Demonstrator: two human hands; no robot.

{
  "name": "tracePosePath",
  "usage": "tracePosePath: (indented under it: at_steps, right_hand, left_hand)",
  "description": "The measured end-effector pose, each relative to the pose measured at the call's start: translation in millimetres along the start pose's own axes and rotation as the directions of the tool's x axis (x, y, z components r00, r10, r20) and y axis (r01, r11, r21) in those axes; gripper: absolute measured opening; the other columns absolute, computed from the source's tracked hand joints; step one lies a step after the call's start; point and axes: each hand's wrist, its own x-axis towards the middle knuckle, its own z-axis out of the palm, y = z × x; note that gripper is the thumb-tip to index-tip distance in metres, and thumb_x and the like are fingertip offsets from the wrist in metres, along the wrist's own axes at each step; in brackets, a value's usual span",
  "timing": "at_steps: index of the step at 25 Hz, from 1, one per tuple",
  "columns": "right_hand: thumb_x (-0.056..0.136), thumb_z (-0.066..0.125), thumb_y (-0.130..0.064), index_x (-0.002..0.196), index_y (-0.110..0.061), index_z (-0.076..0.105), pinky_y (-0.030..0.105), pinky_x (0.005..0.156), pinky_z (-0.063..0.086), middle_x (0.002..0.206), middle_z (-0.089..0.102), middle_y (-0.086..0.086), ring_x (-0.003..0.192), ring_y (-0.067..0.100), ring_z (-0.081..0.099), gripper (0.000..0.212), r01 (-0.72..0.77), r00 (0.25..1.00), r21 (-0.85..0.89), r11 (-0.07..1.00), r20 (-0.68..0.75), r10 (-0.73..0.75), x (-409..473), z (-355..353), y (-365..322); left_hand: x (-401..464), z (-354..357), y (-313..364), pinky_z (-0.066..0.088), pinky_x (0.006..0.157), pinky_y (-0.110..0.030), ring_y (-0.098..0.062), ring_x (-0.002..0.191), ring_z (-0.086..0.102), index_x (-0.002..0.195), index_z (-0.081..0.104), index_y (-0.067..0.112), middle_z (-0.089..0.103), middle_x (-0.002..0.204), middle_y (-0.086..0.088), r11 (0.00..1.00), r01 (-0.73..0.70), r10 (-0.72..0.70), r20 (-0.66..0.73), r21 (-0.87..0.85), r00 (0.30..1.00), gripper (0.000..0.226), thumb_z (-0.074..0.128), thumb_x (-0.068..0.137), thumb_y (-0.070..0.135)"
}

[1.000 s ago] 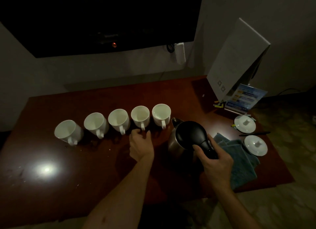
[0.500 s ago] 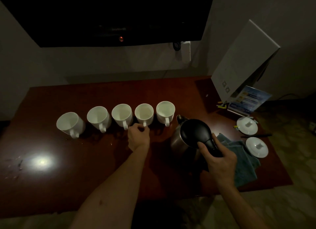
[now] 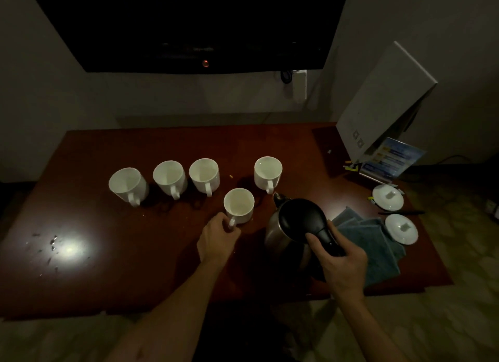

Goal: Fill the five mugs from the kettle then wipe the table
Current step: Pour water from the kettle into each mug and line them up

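Observation:
Several white mugs stand on the dark red table (image 3: pixel 151 275). Three are in a row at the left (image 3: pixel 128 184), (image 3: pixel 170 176), (image 3: pixel 204 174), and one (image 3: pixel 267 172) stands at the right. Another mug (image 3: pixel 239 205) sits nearer to me, out of the row, with my left hand (image 3: pixel 216 238) closed on its handle. My right hand (image 3: pixel 341 264) grips the black handle of the steel kettle (image 3: pixel 293 226), whose spout points toward that mug. A folded blue cloth (image 3: pixel 375 243) lies right of the kettle.
Two white lids (image 3: pixel 388 197), (image 3: pixel 401 228) and a dark pen (image 3: pixel 402 213) lie at the table's right edge. A white board (image 3: pixel 378 105) and a blue leaflet (image 3: pixel 391 157) stand at the back right. Crumbs (image 3: pixel 51 245) dot the left of the table. A dark TV (image 3: pixel 189 24) hangs above.
My left hand has taken the fourth mug by its handle and pulled it out of the row toward me. My right hand keeps its hold on the kettle.

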Motion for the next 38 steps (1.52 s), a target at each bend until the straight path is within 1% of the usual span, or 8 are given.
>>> tracePosePath:
  at_steps: [3, 5, 8, 11, 21, 27, 32, 38]
  right_hand:
    - [0.063, 0.072, -0.082, 0.128, -0.007, 0.069, 0.016, 0.086, 0.058, 0.106, 0.072, -0.016, 0.097, -0.008, 0.07, 0.099, 0.032, 0.999, -0.006, 0.999, 0.038, -0.032, -9.3, -4.2, -8.3]
    - [0.068, 0.079, -0.064, 0.127, -0.009, 0.07, 0.015, 0.087, 0.058, 0.11, 0.074, -0.009, 0.098, -0.009, 0.069, 0.082, 0.04, 0.996, -0.041, 0.998, 0.078, -0.036, -11.6, -4.3, -11.5]
    - [0.067, 0.083, -0.043, 0.124, -0.023, 0.067, 0.01, 0.082, 0.056, 0.102, 0.069, -0.026, 0.094, -0.013, 0.069, 0.062, 0.079, 0.986, -0.101, 0.992, 0.155, -0.063, -7.6, -0.7, -24.7]
    - [0.068, 0.082, -0.044, 0.12, -0.031, 0.067, 0.008, 0.078, 0.056, 0.099, 0.068, -0.027, 0.089, -0.015, 0.068, 0.055, 0.12, 0.978, -0.169, 0.978, 0.192, -0.087, -1.9, 2.5, -33.9]
    - [0.068, 0.074, -0.069, 0.12, -0.025, 0.077, 0.028, 0.074, 0.064, 0.107, 0.078, -0.011, 0.087, -0.002, 0.073, 0.068, 0.228, 0.938, -0.396, 0.89, 0.334, -0.092, 25.7, 14.2, -58.0]
    - [0.068, 0.071, -0.071, 0.113, -0.02, 0.079, 0.037, 0.061, 0.064, 0.086, 0.078, -0.008, 0.067, 0.001, 0.072, 0.068, 0.23, 0.922, -0.478, 0.848, 0.386, -0.032, 34.6, 24.2, -64.6]
    - [0.072, 0.073, -0.067, 0.11, -0.022, 0.08, 0.019, 0.052, 0.052, 0.081, 0.076, -0.009, 0.061, -0.001, 0.068, 0.059, 0.25, 0.912, -0.505, 0.826, 0.409, -0.027, 37.5, 24.8, -71.0]
    - [0.076, 0.076, -0.062, 0.111, -0.027, 0.079, 0.021, 0.054, 0.052, 0.079, 0.074, -0.014, 0.064, -0.002, 0.068, 0.05, 0.258, 0.903, -0.521, 0.814, 0.429, -0.012, 39.0, 23.4, -76.6]
  left_hand:
    - [-6.4, -11.7, -12.8, 0.034, 0.059, -0.022, -0.011, 0.082, 0.058, 0.087, 0.053, 0.023, 0.06, 0.09, 0.007, 0.994, -0.056, 0.052, 0.038, 0.092, 0.998, 0.02, 0.072, 0.085, 0.028]
    - [-0.4, -20.1, -18.3, 0.041, 0.067, -0.024, -0.013, 0.092, 0.06, 0.097, 0.053, 0.026, 0.061, 0.101, 0.007, 0.991, -0.081, 0.074, 0.064, 0.108, 0.995, 0.026, 0.074, 0.084, 0.032]
    - [15.0, -25.6, -17.8, 0.049, 0.092, -0.041, -0.021, 0.122, 0.054, 0.131, 0.044, 0.032, 0.056, 0.131, 0.007, 0.992, -0.115, 0.104, 0.187, 0.046, 0.977, 0.07, 0.079, 0.073, 0.051]
    - [25.9, -19.9, -16.4, 0.044, 0.1, -0.046, -0.026, 0.128, 0.045, 0.14, 0.039, 0.032, 0.054, 0.138, 0.002, 0.981, -0.159, 0.13, 0.228, 0.114, 0.965, 0.091, 0.077, 0.063, 0.064]
    - [32.7, -21.6, -21.2, 0.052, 0.092, -0.044, -0.024, 0.12, 0.058, 0.134, 0.048, 0.036, 0.061, 0.13, 0.002, 0.992, -0.126, 0.125, 0.25, -0.013, 0.96, 0.072, 0.083, 0.072, 0.045]
    - [35.6, -23.5, -20.3, 0.049, 0.091, -0.039, -0.023, 0.12, 0.058, 0.134, 0.052, 0.032, 0.063, 0.129, 0.002, 0.992, -0.114, 0.123, 0.263, -0.05, 0.957, 0.068, 0.085, 0.074, 0.035]
    - [36.7, -25.0, -19.2, 0.049, 0.094, -0.042, -0.025, 0.123, 0.057, 0.134, 0.05, 0.034, 0.061, 0.132, 0.001, 0.994, -0.095, 0.105, 0.283, -0.048, 0.954, 0.07, 0.084, 0.074, 0.036]
    - [34.2, -29.2, -15.1, 0.051, 0.093, -0.044, -0.025, 0.12, 0.057, 0.133, 0.049, 0.03, 0.061, 0.13, 0.0, 0.993, -0.111, 0.117, 0.309, -0.036, 0.944, 0.074, 0.085, 0.069, 0.044]
